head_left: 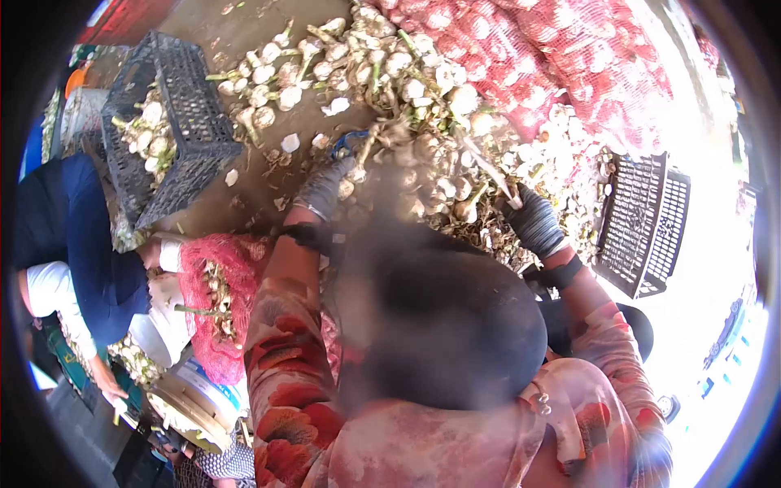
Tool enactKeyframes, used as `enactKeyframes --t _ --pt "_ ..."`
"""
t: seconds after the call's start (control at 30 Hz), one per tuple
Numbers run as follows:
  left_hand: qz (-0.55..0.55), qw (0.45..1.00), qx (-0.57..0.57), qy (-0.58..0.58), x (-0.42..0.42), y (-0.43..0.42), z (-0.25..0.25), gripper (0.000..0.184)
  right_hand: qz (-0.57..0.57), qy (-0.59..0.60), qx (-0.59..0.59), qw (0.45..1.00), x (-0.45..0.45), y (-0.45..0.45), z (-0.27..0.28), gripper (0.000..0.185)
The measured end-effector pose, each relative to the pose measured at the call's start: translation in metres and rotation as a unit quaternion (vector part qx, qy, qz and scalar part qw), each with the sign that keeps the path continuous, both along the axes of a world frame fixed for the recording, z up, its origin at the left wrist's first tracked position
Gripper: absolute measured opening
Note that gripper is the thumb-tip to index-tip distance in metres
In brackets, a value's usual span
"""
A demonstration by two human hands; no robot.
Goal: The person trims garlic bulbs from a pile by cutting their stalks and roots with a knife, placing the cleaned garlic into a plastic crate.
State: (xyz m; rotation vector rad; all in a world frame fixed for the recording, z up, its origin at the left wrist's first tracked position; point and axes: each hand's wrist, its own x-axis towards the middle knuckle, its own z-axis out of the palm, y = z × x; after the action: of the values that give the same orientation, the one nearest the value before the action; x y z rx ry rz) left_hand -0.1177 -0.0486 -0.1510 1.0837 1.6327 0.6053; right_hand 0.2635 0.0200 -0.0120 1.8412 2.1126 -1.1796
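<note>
A big heap of garlic [394, 61], bulbs with stalks and papery skins, lies spread on the ground in front of the worker, who sits at the near side of it in a red-flowered top. The left hand [324, 191], in a grey glove, is at the heap's near left edge, right beside a stalked bulb and a small blue thing [348, 145]; I can't tell from here whether its grip is closed on either. The right hand [533, 220], gloved too, is at the heap's near right side, its grip clamped on the near end of a long pale piece [490, 172], stalk or tool I can't make out. Between the arms, nearer than the heap, sits a dark rounded shape [464, 325], blurred.

Red net sacks [529, 49] packed with garlic stand at the heap's far right. A black crate [643, 224] sits to its right; another crate [195, 98], with garlic inside, stands well to its left. Nearer than that, also left of the heap, are a red net bag [199, 272] with garlic in it and a second person [77, 244] in dark clothes and white sleeves.
</note>
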Motion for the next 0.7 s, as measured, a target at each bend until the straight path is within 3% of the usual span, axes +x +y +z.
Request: enactKeyframes --t 0.03,0.07,0.13,0.2,0.27,0.33,0.4,0.47,0.53,0.57,0.6,0.63,0.7 --pt "0.146 0.946 -0.108 -0.270 -0.007 -0.014 0.028 0.037 0.004 0.037 0.027 0.999 -0.001 -0.001 -0.006 0.034" --pt "0.279 0.789 -0.193 -0.513 -0.011 -0.027 0.055 0.037 0.008 0.075 0.055 0.996 0.000 -0.001 -0.012 0.034" --pt "0.350 0.783 -0.164 -0.487 -0.006 -0.043 0.096 0.037 0.020 0.071 0.045 0.996 -0.002 -0.001 -0.015 0.036" --pt "0.355 0.746 -0.057 -0.561 -0.010 -0.064 0.131 0.037 0.036 0.071 0.059 0.995 -0.006 -0.004 -0.015 0.036" --pt "0.382 0.767 -0.025 -0.514 -0.023 -0.094 0.149 0.038 0.052 0.073 0.049 0.995 -0.019 -0.005 0.002 0.036" --pt "0.339 0.795 0.106 -0.493 -0.053 -0.144 0.166 0.037 0.067 0.071 0.073 0.993 -0.022 -0.008 0.006 0.034" --pt "0.381 0.822 0.130 -0.403 -0.069 -0.183 0.215 0.036 0.049 0.113 0.056 0.991 -0.020 -0.011 0.003 0.034" --pt "0.430 0.860 0.135 -0.240 -0.095 -0.239 0.227 0.031 0.051 0.120 0.062 0.990 -0.014 -0.012 -0.004 0.034" --pt "0.443 0.881 0.098 -0.137 -0.118 -0.289 0.212 0.024 0.053 0.129 0.080 0.987 -0.004 -0.013 -0.021 0.030" --pt "0.465 0.868 -0.103 -0.142 -0.146 -0.319 0.195 0.020 0.028 0.165 0.067 0.984 0.005 -0.011 -0.037 0.029" --pt "0.401 0.907 -0.084 -0.096 -0.153 -0.342 0.166 0.020 0.010 0.192 0.050 0.980 0.008 -0.010 -0.047 0.025" --pt "0.367 0.924 -0.101 0.048 -0.137 -0.343 0.173 0.024 -0.015 0.231 0.015 0.973 0.007 -0.011 -0.048 0.022" --pt "0.331 0.919 -0.122 0.175 -0.130 -0.353 0.169 0.032 -0.142 0.367 -0.144 0.908 0.007 -0.013 -0.044 0.016"
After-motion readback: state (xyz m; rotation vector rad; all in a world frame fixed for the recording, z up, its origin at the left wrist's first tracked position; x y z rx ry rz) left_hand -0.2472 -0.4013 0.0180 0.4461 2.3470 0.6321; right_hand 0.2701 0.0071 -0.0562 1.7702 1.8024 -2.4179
